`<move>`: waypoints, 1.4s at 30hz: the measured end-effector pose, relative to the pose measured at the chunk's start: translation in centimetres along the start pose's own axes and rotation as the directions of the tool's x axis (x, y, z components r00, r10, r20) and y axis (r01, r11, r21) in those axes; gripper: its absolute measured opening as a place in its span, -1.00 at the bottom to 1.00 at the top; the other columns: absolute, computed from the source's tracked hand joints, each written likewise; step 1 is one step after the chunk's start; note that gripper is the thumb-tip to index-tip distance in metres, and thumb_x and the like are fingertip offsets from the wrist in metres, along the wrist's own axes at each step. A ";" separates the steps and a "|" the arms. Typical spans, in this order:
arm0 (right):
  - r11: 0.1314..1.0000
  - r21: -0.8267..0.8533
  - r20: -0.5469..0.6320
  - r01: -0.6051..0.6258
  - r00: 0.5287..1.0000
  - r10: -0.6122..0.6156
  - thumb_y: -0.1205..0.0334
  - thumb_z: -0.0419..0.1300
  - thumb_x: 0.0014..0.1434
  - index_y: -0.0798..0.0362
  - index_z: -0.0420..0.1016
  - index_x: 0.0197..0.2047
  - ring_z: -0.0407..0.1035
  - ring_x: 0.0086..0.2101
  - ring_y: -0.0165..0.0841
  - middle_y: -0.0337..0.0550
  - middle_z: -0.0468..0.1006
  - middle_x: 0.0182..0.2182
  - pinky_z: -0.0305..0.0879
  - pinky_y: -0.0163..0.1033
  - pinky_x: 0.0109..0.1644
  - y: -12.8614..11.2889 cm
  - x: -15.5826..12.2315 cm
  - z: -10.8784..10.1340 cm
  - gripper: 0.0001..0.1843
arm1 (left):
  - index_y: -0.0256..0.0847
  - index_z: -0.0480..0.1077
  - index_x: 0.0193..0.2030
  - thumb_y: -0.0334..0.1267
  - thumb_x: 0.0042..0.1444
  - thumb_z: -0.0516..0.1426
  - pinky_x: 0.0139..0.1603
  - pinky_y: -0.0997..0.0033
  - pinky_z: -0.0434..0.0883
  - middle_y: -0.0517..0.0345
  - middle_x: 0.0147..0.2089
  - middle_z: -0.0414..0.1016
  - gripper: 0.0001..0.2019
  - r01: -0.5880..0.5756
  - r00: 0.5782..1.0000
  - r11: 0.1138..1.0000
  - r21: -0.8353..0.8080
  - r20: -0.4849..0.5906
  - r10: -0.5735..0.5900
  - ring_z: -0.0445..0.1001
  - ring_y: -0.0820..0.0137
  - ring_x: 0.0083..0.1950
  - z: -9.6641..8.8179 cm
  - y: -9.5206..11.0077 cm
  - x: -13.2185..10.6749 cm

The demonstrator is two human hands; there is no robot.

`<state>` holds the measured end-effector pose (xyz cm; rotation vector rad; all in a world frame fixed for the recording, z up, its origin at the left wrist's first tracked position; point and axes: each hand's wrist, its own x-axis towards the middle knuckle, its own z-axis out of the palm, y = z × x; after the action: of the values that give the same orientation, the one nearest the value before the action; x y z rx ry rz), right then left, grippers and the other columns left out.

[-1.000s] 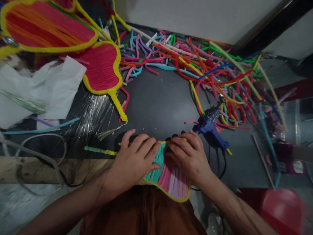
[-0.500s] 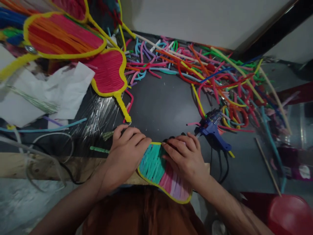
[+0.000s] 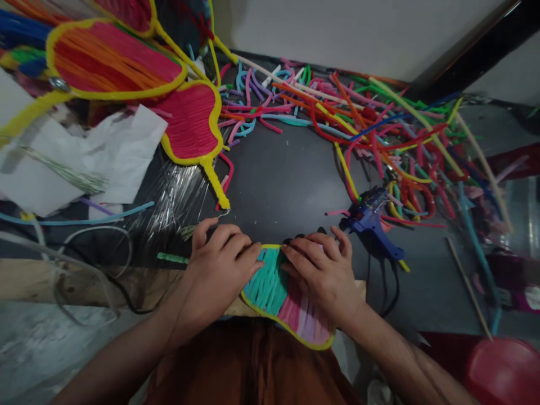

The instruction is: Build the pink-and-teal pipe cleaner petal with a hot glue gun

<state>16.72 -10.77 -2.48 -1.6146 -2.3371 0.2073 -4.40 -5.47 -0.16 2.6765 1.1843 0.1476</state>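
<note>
A wing-shaped pipe-cleaner piece (image 3: 266, 284) lies at the table's front edge, part of it jutting over. Its fill is teal on one side and pink to lilac on the other, inside a yellow border. My left hand (image 3: 225, 261) is closed on its upper left edge, thumb on the teal part. My right hand (image 3: 323, 267) is closed over its upper right edge, hiding much of the pink part. Dark bits show behind the right fingertips. A green twisted stem (image 3: 172, 258) sticks out left of my left hand.
A blue glue gun (image 3: 373, 225) lies right of my right hand, its cord hanging nearby. Cut pipe cleaners (image 3: 337, 107) are heaped along the back. Finished yellow-edged wing shapes (image 3: 189, 121), white paper (image 3: 130, 152) and thin wires (image 3: 177, 194) lie at left. A red stool (image 3: 504, 368) stands lower right.
The view has shifted slightly, so the table things appear a little further right. My left thumb and fingers have moved slightly on the edge; both hands still hold the piece.
</note>
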 end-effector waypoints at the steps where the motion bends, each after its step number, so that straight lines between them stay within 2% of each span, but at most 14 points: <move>1: 1.000 0.021 0.011 -0.015 1.000 0.015 0.14 0.18 0.23 -0.12 0.49 -0.02 0.31 -0.07 -0.23 -0.23 0.59 -0.13 -0.12 0.14 0.25 -0.1 0.1 -0.1 -0.75 | -0.11 0.45 -0.12 -0.17 0.24 0.09 0.14 0.02 0.14 0.21 -0.22 0.53 -0.83 0.005 1.000 1.000 0.001 0.003 -0.005 0.37 0.25 -0.05 -0.1 0.1 0.0; 6: 0.994 0.099 0.054 -0.049 0.998 0.044 0.04 0.14 0.25 -0.07 0.42 0.08 0.29 -0.04 -0.19 -0.13 0.57 -0.10 -0.06 0.11 0.22 -0.5 0.7 -0.6 -0.63 | -0.09 0.45 -0.13 -0.18 0.24 0.08 0.15 0.01 0.12 0.21 -0.26 0.52 -0.84 0.028 1.000 1.000 -0.011 -0.007 -0.028 0.38 0.26 -0.08 -0.5 0.4 -0.1; 10: 0.990 0.108 -0.019 -0.091 0.995 0.094 0.08 0.12 0.26 0.02 0.42 0.06 0.28 -0.07 -0.17 -0.04 0.55 -0.11 0.12 0.05 0.11 -0.1 0.5 -1.1 -0.65 | -0.10 0.45 -0.12 -0.19 0.25 0.06 0.13 0.00 0.12 0.19 -0.26 0.52 -0.83 0.024 0.999 1.000 -0.012 0.021 -0.024 0.37 0.24 -0.06 -0.5 0.4 -0.2; 13: 0.989 0.095 -0.035 -0.111 0.993 0.115 0.13 0.12 0.25 0.02 0.43 0.05 0.26 -0.08 -0.15 -0.02 0.53 -0.11 0.19 0.03 0.04 0.2 0.1 -1.4 -0.67 | -0.12 0.45 -0.10 -0.16 0.24 0.07 0.13 -0.02 0.12 0.17 -0.26 0.52 -0.81 0.022 1.000 1.000 -0.016 -0.007 -0.022 0.37 0.23 -0.07 -0.2 0.2 -0.3; 18: 0.998 0.051 0.098 -0.033 0.995 0.028 0.02 0.18 0.19 0.02 0.41 0.10 0.22 -0.05 -0.13 -0.02 0.49 -0.04 0.13 0.08 0.09 -0.8 -0.1 -0.9 -0.54 | -0.14 0.42 0.00 -0.01 0.14 0.15 0.12 -0.04 0.13 0.07 -0.20 0.52 -0.64 -0.004 1.000 0.999 -0.036 -0.006 0.004 0.38 0.17 -0.07 -0.2 0.3 -0.6; 22: 0.999 0.047 0.138 -0.027 0.990 0.020 -0.07 0.17 0.18 -0.03 0.42 0.10 0.22 -0.03 -0.13 -0.06 0.51 -0.03 0.01 0.12 0.16 -1.5 0.3 -0.2 -0.52 | -0.14 0.41 0.03 -0.05 0.13 0.17 0.14 -0.07 0.12 0.03 -0.14 0.50 -0.63 0.008 0.998 0.999 -0.043 0.059 -0.005 0.37 0.14 -0.02 -0.5 0.5 -0.9; 27: 0.999 0.019 0.099 -0.030 0.995 0.028 -0.04 0.19 0.18 -0.09 0.46 0.03 0.25 -0.06 -0.15 -0.15 0.55 -0.08 -0.08 0.13 0.18 -1.6 0.4 -0.2 -0.62 | -0.12 0.38 0.05 -0.05 0.16 0.14 0.16 -0.11 0.09 0.06 -0.11 0.50 -0.65 0.041 0.997 0.998 -0.040 0.073 -0.038 0.36 0.13 0.00 -0.1 0.7 -1.2; 36: 0.999 0.003 0.080 -0.037 0.996 0.036 -0.04 0.22 0.16 -0.15 0.48 0.00 0.29 -0.05 -0.16 -0.21 0.57 -0.09 -0.19 0.17 0.23 -1.6 0.4 0.1 -0.65 | -0.14 0.40 0.02 -0.09 0.15 0.16 0.16 -0.15 0.10 0.05 -0.14 0.51 -0.67 0.044 0.998 0.999 -0.009 0.045 -0.044 0.39 0.15 -0.05 0.0 1.2 -1.4; 39: 0.998 0.043 0.000 -0.042 0.999 0.042 -0.03 0.18 0.19 -0.08 0.41 0.10 0.31 -0.07 -0.18 -0.14 0.56 -0.12 -0.12 0.13 0.23 -0.4 -0.1 -0.2 -0.56 | -0.14 0.40 0.03 -0.08 0.13 0.18 0.17 -0.16 0.09 0.04 -0.13 0.50 -0.65 0.045 0.998 0.999 0.009 0.048 -0.046 0.38 0.14 -0.05 0.0 1.2 -1.4; 42: 0.993 0.009 -0.094 -0.122 0.988 0.122 0.08 0.15 0.22 0.02 0.36 0.15 0.27 -0.06 -0.15 -0.05 0.53 -0.13 0.09 0.06 0.13 1.1 -0.9 -1.1 -0.55 | -0.16 0.41 0.00 -0.10 0.14 0.18 0.17 -0.15 0.11 0.04 -0.13 0.50 -0.68 0.045 0.997 0.999 0.025 0.058 -0.046 0.39 0.15 -0.05 -0.3 1.2 -1.2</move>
<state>18.34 -11.27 -1.88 -1.7284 -2.1697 0.1579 -4.38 -7.16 0.37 2.6519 1.2356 0.0474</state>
